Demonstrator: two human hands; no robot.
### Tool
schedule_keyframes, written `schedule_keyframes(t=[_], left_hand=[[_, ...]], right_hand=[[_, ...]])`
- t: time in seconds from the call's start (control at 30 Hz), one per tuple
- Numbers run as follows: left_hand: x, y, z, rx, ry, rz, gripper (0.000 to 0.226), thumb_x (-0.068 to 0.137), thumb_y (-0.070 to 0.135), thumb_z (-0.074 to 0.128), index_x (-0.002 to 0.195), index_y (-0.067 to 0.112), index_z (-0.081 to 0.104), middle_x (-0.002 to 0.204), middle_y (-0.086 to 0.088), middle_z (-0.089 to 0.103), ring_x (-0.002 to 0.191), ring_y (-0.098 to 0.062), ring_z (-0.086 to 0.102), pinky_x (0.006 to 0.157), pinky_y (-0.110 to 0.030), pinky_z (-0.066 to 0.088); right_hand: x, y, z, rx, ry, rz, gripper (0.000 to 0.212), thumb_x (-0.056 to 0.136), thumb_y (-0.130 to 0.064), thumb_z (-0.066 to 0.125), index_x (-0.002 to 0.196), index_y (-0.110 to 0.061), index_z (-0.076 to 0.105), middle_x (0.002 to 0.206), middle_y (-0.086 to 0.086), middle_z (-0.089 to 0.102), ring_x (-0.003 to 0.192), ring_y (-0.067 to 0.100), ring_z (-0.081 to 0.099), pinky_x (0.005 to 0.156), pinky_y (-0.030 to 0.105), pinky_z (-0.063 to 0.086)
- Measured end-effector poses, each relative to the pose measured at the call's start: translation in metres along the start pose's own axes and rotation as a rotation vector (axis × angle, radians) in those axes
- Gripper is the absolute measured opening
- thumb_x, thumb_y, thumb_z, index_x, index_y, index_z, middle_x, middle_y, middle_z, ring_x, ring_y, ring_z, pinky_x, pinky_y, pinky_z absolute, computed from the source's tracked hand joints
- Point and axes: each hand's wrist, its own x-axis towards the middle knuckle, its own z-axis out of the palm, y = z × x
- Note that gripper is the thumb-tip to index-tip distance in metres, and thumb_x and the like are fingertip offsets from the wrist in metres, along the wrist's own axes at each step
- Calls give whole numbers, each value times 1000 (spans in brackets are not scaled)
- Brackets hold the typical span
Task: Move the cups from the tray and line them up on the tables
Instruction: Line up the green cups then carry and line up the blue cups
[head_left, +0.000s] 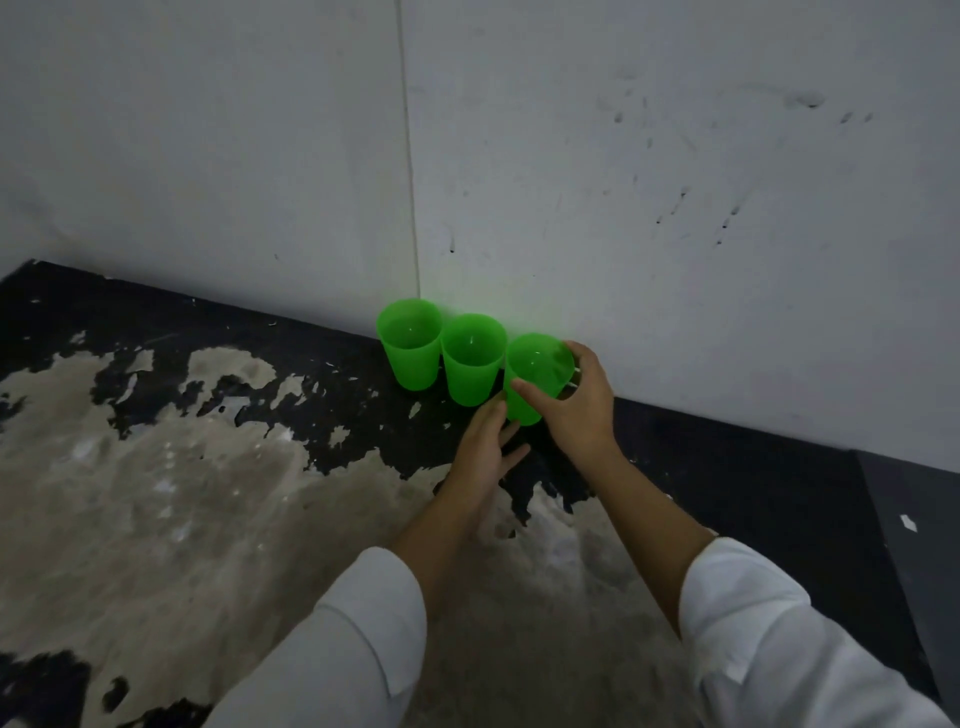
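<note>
Three bright green plastic cups stand in a row on the worn black table (208, 332), close to the white wall. The left cup (409, 343) and the middle cup (471, 358) stand upright and touch each other. My right hand (574, 400) is wrapped around the right cup (535, 371), thumb across its front and fingers behind it by the wall. This cup leans slightly. My left hand (483, 452) lies just below it with fingers apart, fingertips touching the cup's lower side. No tray is in view.
The tabletop is black with large patches worn down to pale brown. The white wall (675, 234) runs right behind the cups. At the far right a grey surface (914, 519) adjoins the table, with a small white scrap on it.
</note>
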Motion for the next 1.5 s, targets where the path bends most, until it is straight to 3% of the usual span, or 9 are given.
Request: schedule_keyframes(t=[0.07, 0.13, 0.53, 0.7, 0.83, 1.0, 1.17, 1.27, 1.5], left_hand=[[2, 0, 1, 4, 2, 7, 41, 102, 26, 32, 142, 16, 36, 146, -6, 39, 133, -24, 41, 98, -38, 44], [4, -1, 3, 6, 1, 14, 42, 102, 27, 31, 143, 17, 35, 147, -6, 39, 133, -23, 40, 99, -38, 43], [9, -6, 6, 84, 26, 18, 41, 102, 27, 32, 143, 21, 33, 148, -5, 36, 134, -25, 38, 102, -40, 43], [7, -2, 3, 155, 56, -11, 44, 101, 29, 35, 142, 15, 34, 146, -8, 38, 131, -24, 42, 93, -36, 45], [-4, 0, 6, 234, 66, -34, 43, 101, 30, 35, 140, 12, 38, 143, -9, 43, 129, -24, 43, 92, -36, 44], [-35, -2, 19, 317, 121, -16, 38, 99, 28, 39, 134, 12, 44, 136, -9, 49, 125, -24, 46, 94, -38, 42], [-93, -17, 45, 486, 168, 49, 37, 99, 30, 39, 127, 8, 51, 122, -9, 57, 105, -21, 52, 94, -40, 43], [-138, -30, 66, 554, 180, 101, 37, 98, 31, 41, 126, 9, 52, 121, -10, 58, 107, -24, 54, 98, -40, 42], [-253, -72, 130, 599, 179, 217, 23, 97, 31, 44, 113, 19, 55, 126, -7, 57, 115, -22, 52, 104, -40, 40]], right_hand=[[3, 0, 1, 25, 2, 10, 62, 67, -27, 84, 118, -16, 51, 114, 3, 58, 105, 16, 57, 90, 31, 50], [5, 0, 2, 29, 8, 8, 59, 67, -27, 84, 115, -20, 51, 113, 1, 58, 104, 15, 57, 92, 36, 51], [4, 5, 2, -59, 9, 16, 77, 69, -32, 81, 133, -13, 43, 129, 4, 48, 118, 17, 47, 101, 38, 45], [2, 0, -6, -85, -18, -2, 71, 68, -29, 82, 127, -11, 46, 122, 7, 52, 112, 22, 52, 96, 35, 46], [-9, -2, -23, -131, -44, 56, 77, 71, -34, 80, 133, -10, 41, 126, 9, 50, 112, 20, 51, 94, 32, 46], [-27, -9, -66, -208, -170, 95, 69, 78, -37, 73, 133, -7, 43, 130, 13, 50, 115, 24, 52, 91, 30, 44], [-64, -18, -132, -323, -312, 77, 58, 86, -42, 63, 130, -8, 48, 133, 10, 53, 119, 23, 51, 94, 29, 40], [-94, -26, -180, -329, -395, 79, 57, 88, -43, 59, 133, -10, 45, 139, 9, 49, 125, 23, 47, 103, 35, 40], [-174, -43, -292, -380, -433, 9, 55, 89, -39, 58, 134, -11, 44, 141, 8, 47, 128, 24, 45, 105, 36, 39]])
